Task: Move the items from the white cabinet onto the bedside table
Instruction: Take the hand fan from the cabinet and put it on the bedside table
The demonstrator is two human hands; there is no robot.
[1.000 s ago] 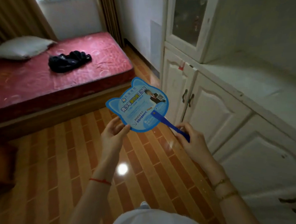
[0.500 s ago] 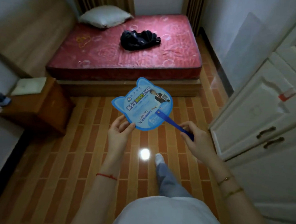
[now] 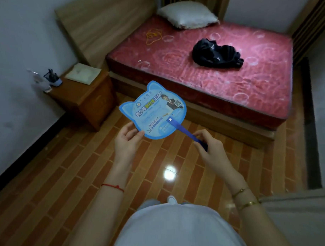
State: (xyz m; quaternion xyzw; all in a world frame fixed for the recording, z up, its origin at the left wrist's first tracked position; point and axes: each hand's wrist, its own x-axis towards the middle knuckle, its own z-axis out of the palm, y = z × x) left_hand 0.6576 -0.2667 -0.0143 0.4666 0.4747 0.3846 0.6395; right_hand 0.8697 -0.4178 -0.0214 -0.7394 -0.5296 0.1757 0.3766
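A blue cat-shaped paper fan (image 3: 155, 112) with printed text is held in front of me over the floor. My left hand (image 3: 126, 142) pinches the fan's lower left edge. My right hand (image 3: 210, 148) grips its dark blue handle (image 3: 186, 132). The wooden bedside table (image 3: 83, 94) stands ahead to the left, against the wall and beside the bed. The white cabinet is out of view.
On the bedside table lie a pale folded cloth (image 3: 83, 73), a small dark object (image 3: 52, 78) and a clear item (image 3: 40, 81). The bed (image 3: 202, 66) carries a pillow (image 3: 186, 14), a black garment (image 3: 215, 53) and a yellow cord (image 3: 153, 35). Shiny tiled floor (image 3: 67, 172) lies between.
My view has swung left, away from the white cabinet; the bedside table has come fully into sight. Both hands keep the same hold on the fan.
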